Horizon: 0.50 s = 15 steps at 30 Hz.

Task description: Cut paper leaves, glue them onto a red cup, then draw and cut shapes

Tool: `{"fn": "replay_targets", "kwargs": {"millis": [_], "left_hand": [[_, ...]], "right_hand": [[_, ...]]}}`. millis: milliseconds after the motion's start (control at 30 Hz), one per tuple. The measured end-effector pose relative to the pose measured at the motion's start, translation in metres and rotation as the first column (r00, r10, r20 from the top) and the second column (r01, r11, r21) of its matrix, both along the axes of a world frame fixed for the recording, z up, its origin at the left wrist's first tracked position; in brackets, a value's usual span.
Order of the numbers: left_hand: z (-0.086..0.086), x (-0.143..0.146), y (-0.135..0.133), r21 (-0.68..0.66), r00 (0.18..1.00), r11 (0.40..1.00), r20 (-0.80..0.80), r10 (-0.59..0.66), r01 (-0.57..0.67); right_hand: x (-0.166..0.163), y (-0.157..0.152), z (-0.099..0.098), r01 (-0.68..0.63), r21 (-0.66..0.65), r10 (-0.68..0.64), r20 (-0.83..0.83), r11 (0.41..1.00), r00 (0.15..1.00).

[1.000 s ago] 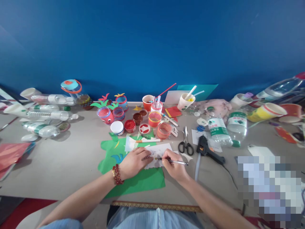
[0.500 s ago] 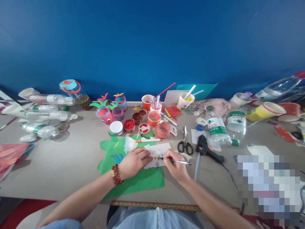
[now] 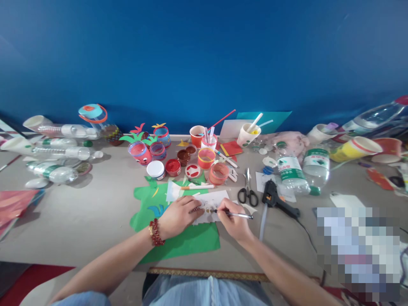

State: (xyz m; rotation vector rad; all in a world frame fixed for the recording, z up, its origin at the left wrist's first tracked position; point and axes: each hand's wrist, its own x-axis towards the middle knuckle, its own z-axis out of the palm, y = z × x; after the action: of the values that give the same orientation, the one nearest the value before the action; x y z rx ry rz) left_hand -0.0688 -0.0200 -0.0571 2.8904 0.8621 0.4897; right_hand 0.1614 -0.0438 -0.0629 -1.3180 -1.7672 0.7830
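My right hand point(image 3: 235, 221) is closed round a pen point(image 3: 237, 214), its tip on a small white sheet of paper point(image 3: 219, 197). Small round drawings, some brownish, show on that sheet. Flat across the sheet's left part lies my left hand point(image 3: 181, 216), fingers stretched out and holding the paper down. Under both is a cut sheet of green paper point(image 3: 178, 246), with a blue paper scrap point(image 3: 156, 211) on it. Just beyond my hands a capped marker point(image 3: 199, 187) rests on the paper. Black-handled scissors point(image 3: 247, 195) lie right of the sheet.
Paint pots point(image 3: 173, 167) and cut bottle rings point(image 3: 219, 173) stand beyond the paper, near decorated cups point(image 3: 140, 153). A black glue gun point(image 3: 277, 202) with a cord lies to the right, before plastic bottles point(image 3: 291, 170). More bottles point(image 3: 54, 171) lie at left.
My right hand and the pen have shifted very slightly to the left over the paper. My left hand stays in place.
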Motion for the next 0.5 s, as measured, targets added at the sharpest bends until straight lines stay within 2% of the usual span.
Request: {"fn": "replay_targets", "kwargs": {"millis": [500], "left_hand": [[-0.0002,-0.0003,0.0002,-0.008,1.0,1.0,-0.006,0.0,0.0]], "right_hand": [[-0.0005,0.0009,0.0014,0.012,0.01,-0.012,0.025,1.0,1.0]]}}
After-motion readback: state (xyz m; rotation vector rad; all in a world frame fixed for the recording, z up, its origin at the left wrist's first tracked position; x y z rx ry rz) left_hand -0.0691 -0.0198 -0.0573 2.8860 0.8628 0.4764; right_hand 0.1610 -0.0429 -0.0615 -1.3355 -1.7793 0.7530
